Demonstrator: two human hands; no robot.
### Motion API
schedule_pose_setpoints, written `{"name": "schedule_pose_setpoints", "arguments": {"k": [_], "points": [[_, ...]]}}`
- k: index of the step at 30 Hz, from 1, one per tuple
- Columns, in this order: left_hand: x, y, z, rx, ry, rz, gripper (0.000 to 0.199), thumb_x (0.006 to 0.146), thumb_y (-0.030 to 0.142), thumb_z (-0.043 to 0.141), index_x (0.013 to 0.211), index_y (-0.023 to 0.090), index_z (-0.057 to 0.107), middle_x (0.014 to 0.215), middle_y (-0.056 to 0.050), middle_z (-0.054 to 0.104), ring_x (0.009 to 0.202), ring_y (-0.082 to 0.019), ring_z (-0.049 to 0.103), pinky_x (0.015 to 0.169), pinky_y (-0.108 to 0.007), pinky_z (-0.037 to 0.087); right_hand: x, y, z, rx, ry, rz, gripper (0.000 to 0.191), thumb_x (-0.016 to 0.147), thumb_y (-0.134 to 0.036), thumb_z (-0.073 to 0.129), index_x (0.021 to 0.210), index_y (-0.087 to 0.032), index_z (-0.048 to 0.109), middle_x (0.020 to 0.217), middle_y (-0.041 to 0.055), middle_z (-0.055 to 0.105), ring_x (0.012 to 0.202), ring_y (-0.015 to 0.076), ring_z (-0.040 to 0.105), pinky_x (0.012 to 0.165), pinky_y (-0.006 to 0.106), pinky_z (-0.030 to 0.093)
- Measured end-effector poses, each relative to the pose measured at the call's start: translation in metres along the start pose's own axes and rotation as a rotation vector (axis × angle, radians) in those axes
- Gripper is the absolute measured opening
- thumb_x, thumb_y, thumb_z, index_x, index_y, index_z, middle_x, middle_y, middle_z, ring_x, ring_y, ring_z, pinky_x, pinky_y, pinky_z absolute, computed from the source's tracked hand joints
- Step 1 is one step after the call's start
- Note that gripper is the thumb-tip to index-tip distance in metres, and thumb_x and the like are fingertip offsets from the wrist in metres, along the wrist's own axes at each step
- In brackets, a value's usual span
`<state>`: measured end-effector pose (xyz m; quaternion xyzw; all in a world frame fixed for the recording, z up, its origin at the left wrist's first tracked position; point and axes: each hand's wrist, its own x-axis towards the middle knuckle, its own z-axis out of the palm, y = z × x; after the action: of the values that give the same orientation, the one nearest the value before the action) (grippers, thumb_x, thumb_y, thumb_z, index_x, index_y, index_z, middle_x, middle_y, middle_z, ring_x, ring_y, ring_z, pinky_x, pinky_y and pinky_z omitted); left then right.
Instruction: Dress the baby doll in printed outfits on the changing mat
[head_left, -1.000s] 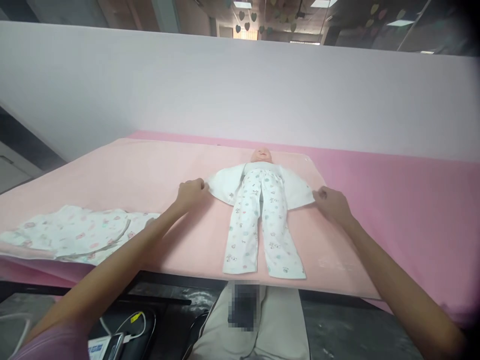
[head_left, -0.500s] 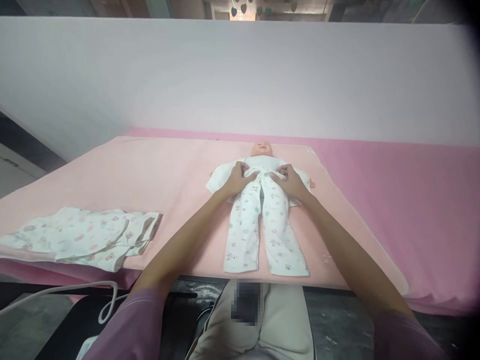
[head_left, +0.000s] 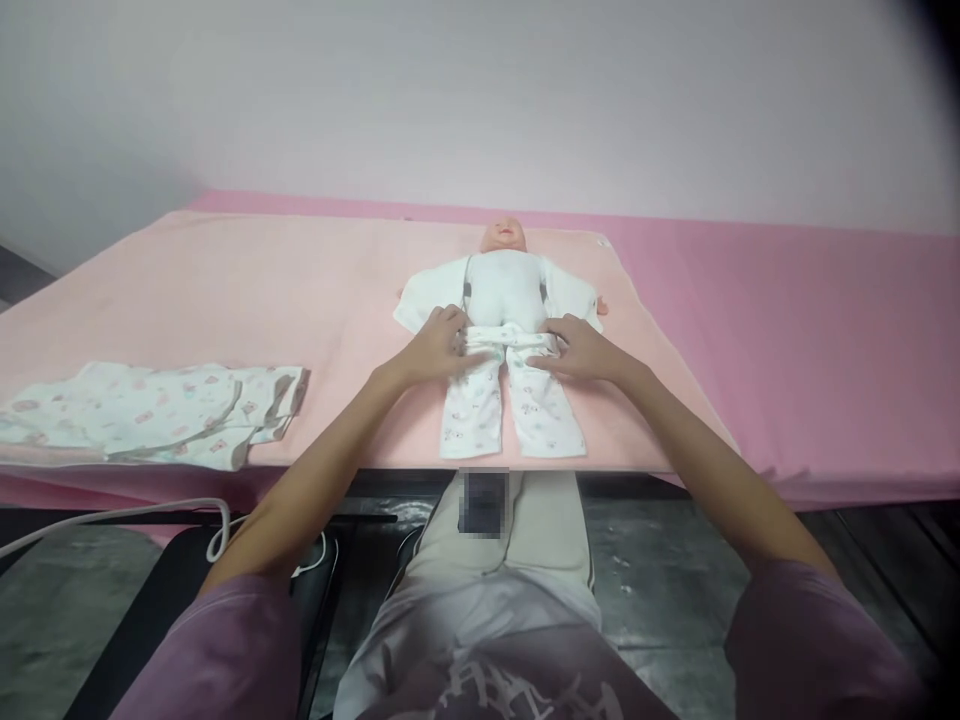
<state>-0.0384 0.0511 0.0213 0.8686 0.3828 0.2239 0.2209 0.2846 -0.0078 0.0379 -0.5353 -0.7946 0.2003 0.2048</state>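
Both hands of my rig are on the trousers [head_left: 472, 410], one at each side of the waistband, fingers curled part-way at its edge and thumbs on the front. From here I read the left hand [head_left: 439, 343] and the right hand [head_left: 585, 348] as loosely closed on the cloth; how much is pinched beneath the fingers I can't tell. Between my hands the waistband runs across, and the trouser legs lie flat and slightly apart toward me, hems near the bench edge.

Just beyond my grip lies the doll [head_left: 504, 237], face up, its head farthest from me. It wears a white top [head_left: 504, 285], sleeves spread to either side, a small hand showing at each sleeve end.

Well left of my left hand, folded clothes [head_left: 157, 405] with a small print lie on the bench, on the same peach pad [head_left: 360, 300] as the doll. Right of my right hand, past the pad, I see a pink cloth [head_left: 787, 350].

Below the grip, past the bench edge, are light-coloured legs and a shirt [head_left: 517, 680] with white lettering, too creased and cut off for me to read. The trouser prints are too small to make out. Low on the left, a white cable [head_left: 150, 507] loops over a black seat [head_left: 187, 580].
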Motion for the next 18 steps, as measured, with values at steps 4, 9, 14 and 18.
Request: {"name": "schedule_pose_setpoints", "arguments": {"k": [4,9,14,18], "points": [[-0.007,0.013,-0.002,0.030,-0.119,-0.104,0.078,0.063,0.080,0.095,0.101,0.024,0.056,0.110,-0.011,0.061,0.115,-0.040,0.055,0.094,-0.050,0.051,-0.009,-0.011,0.003,-0.084,-0.045,0.023,0.067,0.072,-0.076,0.093,0.097,-0.024,0.060,0.101,0.0083,0.066,0.100,0.0328,0.055,0.083,0.036,0.037],[-0.019,0.029,-0.004,0.050,-0.115,-0.021,0.068,0.074,0.079,0.088,0.095,0.023,0.056,0.103,-0.012,0.061,0.113,-0.040,0.057,0.098,-0.050,0.048,-0.023,-0.026,0.006,-0.115,-0.057,-0.005,0.064,0.080,-0.080,0.086,0.091,-0.024,0.056,0.098,0.0086,0.064,0.101,0.0324,0.054,0.085,0.038,0.036],[-0.044,0.042,-0.006,0.082,-0.232,-0.049,0.088,0.061,0.082,0.093,0.112,0.023,0.053,0.124,-0.014,0.056,0.126,-0.044,0.054,0.104,-0.054,0.049,-0.050,-0.040,0.007,-0.175,-0.192,0.048,0.083,0.062,-0.080,0.095,0.107,-0.024,0.055,0.116,0.0114,0.063,0.105,0.0359,0.056,0.086,0.039,0.041],[-0.057,0.043,-0.006,0.112,-0.309,-0.038,0.094,0.058,0.074,0.097,0.121,0.023,0.050,0.131,-0.014,0.053,0.126,-0.044,0.055,0.105,-0.055,0.051,-0.063,-0.046,0.014,-0.280,-0.209,-0.001,0.087,0.060,-0.079,0.097,0.109,-0.023,0.052,0.120,0.0139,0.064,0.107,0.0381,0.056,0.088,0.042,0.042]]}}
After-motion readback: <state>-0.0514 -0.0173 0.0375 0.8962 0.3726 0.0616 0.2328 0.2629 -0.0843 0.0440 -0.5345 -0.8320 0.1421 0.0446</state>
